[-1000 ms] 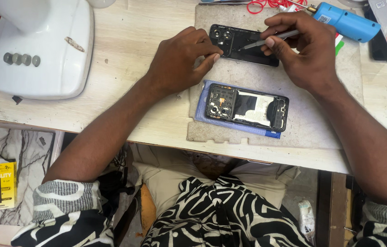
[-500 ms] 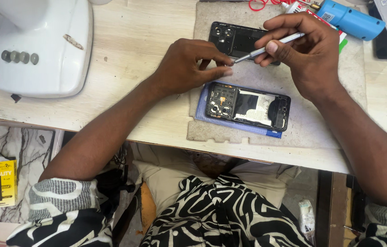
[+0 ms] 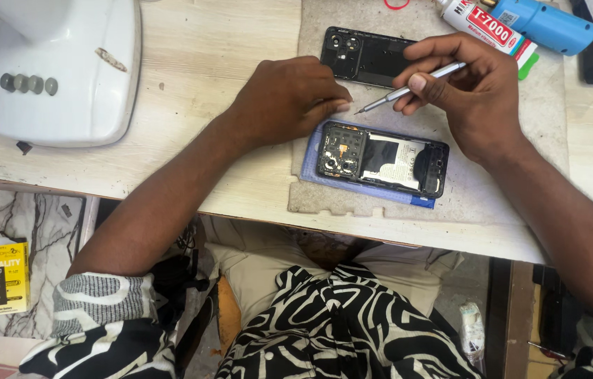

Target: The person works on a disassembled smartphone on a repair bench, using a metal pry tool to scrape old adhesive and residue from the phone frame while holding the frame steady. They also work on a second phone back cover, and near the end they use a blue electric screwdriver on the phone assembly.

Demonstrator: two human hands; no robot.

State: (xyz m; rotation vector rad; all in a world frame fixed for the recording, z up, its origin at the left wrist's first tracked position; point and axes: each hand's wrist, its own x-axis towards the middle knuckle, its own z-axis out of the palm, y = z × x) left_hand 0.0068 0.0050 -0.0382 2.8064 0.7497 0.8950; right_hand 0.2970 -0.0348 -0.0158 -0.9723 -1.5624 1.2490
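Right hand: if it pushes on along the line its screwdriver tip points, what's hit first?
Likely the left hand's fingertips: the right hand aims the screwdriver left and slightly down at them, though height is unclear.

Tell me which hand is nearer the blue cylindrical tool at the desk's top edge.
Right. The right hand, holding a thin silver screwdriver, sits just below the blue cylindrical tool; the left hand rests much farther left.

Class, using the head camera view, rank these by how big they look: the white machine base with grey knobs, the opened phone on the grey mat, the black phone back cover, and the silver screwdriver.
1. White machine base with grey knobs, clearly largest.
2. Opened phone showing its black insides.
3. Black phone back cover, partly hidden by the hands, so its place against the opened phone is unsure.
4. Thin silver screwdriver, smallest.
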